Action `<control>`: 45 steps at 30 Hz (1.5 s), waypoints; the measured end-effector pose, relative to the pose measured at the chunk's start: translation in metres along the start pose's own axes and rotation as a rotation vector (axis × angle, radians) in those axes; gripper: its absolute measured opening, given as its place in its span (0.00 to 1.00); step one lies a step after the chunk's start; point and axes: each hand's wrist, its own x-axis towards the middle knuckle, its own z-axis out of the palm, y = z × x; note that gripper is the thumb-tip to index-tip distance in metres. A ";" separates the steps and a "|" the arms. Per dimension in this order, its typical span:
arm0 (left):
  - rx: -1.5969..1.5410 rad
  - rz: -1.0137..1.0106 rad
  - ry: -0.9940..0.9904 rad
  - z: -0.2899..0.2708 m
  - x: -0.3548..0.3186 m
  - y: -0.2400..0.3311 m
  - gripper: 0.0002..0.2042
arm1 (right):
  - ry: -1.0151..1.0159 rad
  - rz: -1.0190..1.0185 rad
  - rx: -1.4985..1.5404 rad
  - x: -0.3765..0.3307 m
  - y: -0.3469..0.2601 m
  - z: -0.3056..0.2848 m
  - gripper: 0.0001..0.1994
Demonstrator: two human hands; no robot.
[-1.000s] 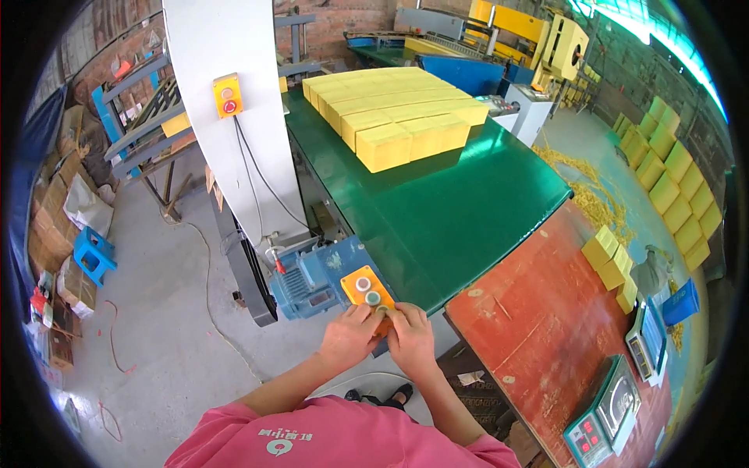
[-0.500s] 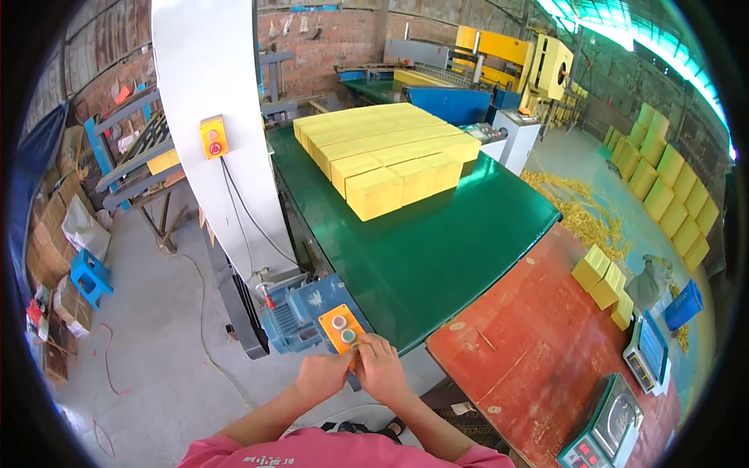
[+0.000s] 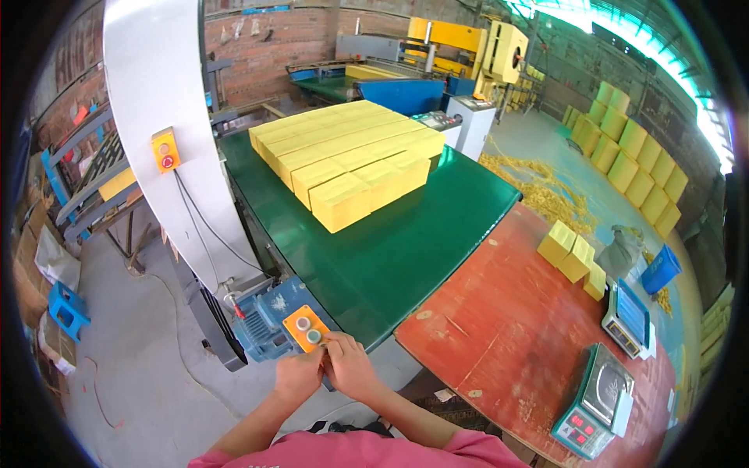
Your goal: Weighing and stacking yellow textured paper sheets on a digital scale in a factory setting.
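Note:
My left hand and my right hand meet at the lower end of an orange control box, which has two round buttons. Fingers of both hands are bent and pressed together there; what they pinch is hidden behind them. Both buttons show above my fingertips. The box sits beside a blue motor at the near left corner of a green conveyor belt. On the belt lie close rows of yellow blocks, with a shorter row in front.
A white post with an emergency-stop box rises at left. Right of the belt, a red table carries several yellow blocks and two scales. Beyond are yellow scraps, stacked yellow bundles and a blue bin.
My view has swung to the right, shifting the scene left. The yellow blocks are somewhat nearer to me along the belt. Both hands stay at the control box.

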 end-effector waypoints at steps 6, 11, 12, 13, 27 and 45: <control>0.057 0.018 -0.002 0.006 0.005 -0.002 0.06 | 0.020 0.038 -0.023 0.000 -0.003 -0.004 0.15; 0.020 0.056 0.093 0.007 0.004 -0.004 0.05 | 0.047 0.041 0.017 0.000 -0.004 -0.003 0.15; 0.014 0.071 0.083 0.008 0.004 -0.005 0.05 | 0.058 0.027 0.020 -0.001 -0.003 -0.001 0.14; 0.027 0.073 0.079 0.008 0.004 -0.006 0.05 | 0.066 0.041 0.014 -0.001 -0.003 0.000 0.14; 0.031 0.100 0.081 0.009 0.006 -0.012 0.05 | 0.109 0.081 -0.003 -0.002 -0.006 0.007 0.14; 0.023 0.161 0.093 0.013 0.009 -0.018 0.06 | 0.115 0.127 0.033 -0.003 -0.009 0.008 0.13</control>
